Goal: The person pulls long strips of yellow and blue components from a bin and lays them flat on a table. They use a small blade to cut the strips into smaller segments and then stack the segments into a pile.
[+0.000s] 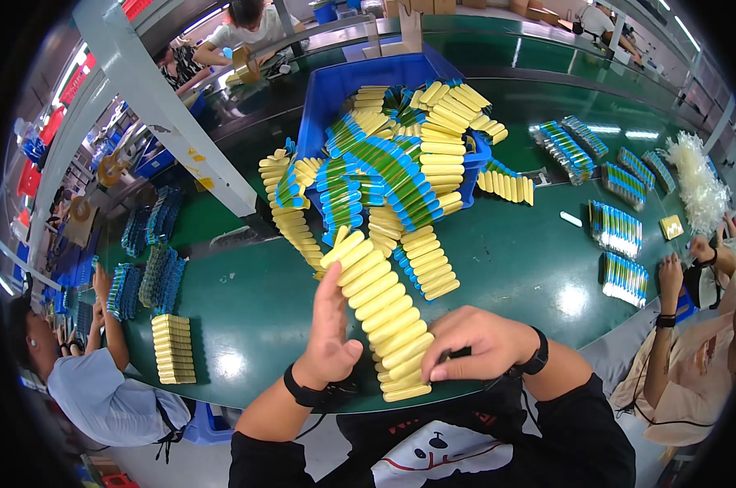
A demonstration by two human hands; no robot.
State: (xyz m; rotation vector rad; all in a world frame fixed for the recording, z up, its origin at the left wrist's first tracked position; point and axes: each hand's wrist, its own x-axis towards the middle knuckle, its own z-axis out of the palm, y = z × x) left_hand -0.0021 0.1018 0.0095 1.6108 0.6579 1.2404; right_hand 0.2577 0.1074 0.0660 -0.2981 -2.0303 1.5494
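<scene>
A strip of joined yellow tube-shaped packets lies in front of me, running from the heap down to the table's near edge. My left hand stands along its left side, fingers stretched out and thumb apart. Beside the strip's near right part is my right hand, its fingers pinched on a small dark thing that I cannot make out. Further off, a blue crate overflows with yellow strips and strips with green and blue sides. Some hang over its front onto the table.
The green table has a neat yellow stack at left. Blue-and-silver packet bundles, a small white piece and a white fluffy pile are at right. A grey post rises at left. Co-workers sit on both sides.
</scene>
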